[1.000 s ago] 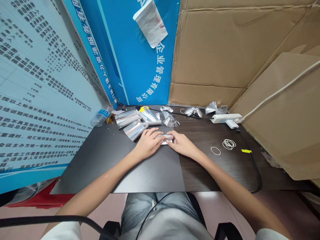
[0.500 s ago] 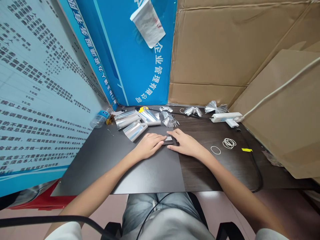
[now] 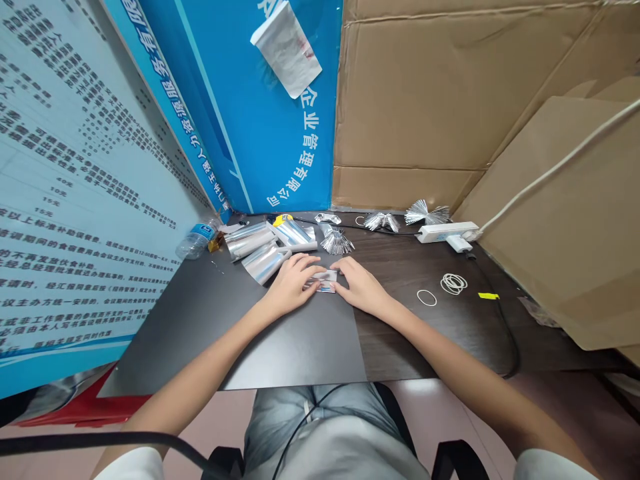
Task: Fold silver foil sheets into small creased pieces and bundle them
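A small flat silvery piece [image 3: 327, 275] lies on the dark table between my two hands. My left hand [image 3: 293, 283] has its fingers spread over the left end of the piece, thumb at its lower edge. At the right end, my right hand [image 3: 363, 283] touches the piece with its fingertips and thumb apart. Just beyond my hands stands a fanned silver foil bundle [image 3: 337, 241]. Curled silver foil sheets [image 3: 266, 261] lie behind my left hand. The fingertips partly cover the piece.
White rubber bands [image 3: 454, 284] and a yellow tag [image 3: 488, 296] lie to the right. A white power strip [image 3: 448, 232] is at the back right, near more foil fans [image 3: 427, 213]. A plastic bottle [image 3: 199, 238] stands at the back left. A grey mat [image 3: 300, 353] covers the table's left part.
Between my hands, a shiny surface now shows where a dark strip was visible below a light patch. My left fingers have spread and lifted slightly. The whole view has shifted a little.
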Action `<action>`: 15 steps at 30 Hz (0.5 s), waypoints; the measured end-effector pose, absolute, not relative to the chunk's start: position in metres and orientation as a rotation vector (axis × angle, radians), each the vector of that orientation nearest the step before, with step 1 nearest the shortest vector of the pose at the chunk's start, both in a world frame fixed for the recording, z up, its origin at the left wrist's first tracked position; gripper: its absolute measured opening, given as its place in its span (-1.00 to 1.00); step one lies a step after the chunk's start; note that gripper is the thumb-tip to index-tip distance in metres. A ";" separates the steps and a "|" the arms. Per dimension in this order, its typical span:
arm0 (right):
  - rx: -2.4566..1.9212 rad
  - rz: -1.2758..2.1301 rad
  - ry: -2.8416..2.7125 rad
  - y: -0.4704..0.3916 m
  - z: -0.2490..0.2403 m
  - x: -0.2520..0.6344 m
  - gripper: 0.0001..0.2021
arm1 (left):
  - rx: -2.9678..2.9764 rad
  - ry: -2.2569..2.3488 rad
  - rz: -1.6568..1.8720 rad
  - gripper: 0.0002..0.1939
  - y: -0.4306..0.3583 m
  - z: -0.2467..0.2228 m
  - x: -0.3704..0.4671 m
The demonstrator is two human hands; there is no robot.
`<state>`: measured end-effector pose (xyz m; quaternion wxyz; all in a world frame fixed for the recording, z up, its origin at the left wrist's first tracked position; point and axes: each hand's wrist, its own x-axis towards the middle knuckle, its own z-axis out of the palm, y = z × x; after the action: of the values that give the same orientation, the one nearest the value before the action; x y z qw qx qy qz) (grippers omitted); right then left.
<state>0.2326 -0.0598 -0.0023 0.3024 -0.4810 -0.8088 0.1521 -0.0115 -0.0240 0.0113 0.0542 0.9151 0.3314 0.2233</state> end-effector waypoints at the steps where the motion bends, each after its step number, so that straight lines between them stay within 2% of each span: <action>1: -1.256 0.368 -2.180 -0.060 -0.002 0.232 -0.78 | 2.826 0.992 0.638 -0.72 -0.025 0.013 -0.011; 3: -1.213 0.313 -2.261 -0.060 -0.001 0.230 -0.89 | 2.903 0.948 0.503 -0.68 -0.028 0.015 -0.010; 7: -1.100 0.292 -2.367 -0.061 -0.001 0.231 -0.80 | 2.934 0.942 0.331 -0.58 -0.046 0.014 -0.011; 12: -0.982 0.214 -2.429 -0.071 -0.003 0.240 -0.67 | 2.836 1.019 0.203 -0.13 -0.075 0.003 -0.020; 15: -0.932 0.196 -2.445 -0.081 -0.003 0.246 -0.62 | 2.800 1.014 0.132 -0.01 -0.082 0.001 -0.024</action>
<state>0.2463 -0.0807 -0.0031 0.2558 -0.3432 -0.9008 0.0724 -0.0238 -0.0823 0.0008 0.0804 0.9363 0.3391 0.0442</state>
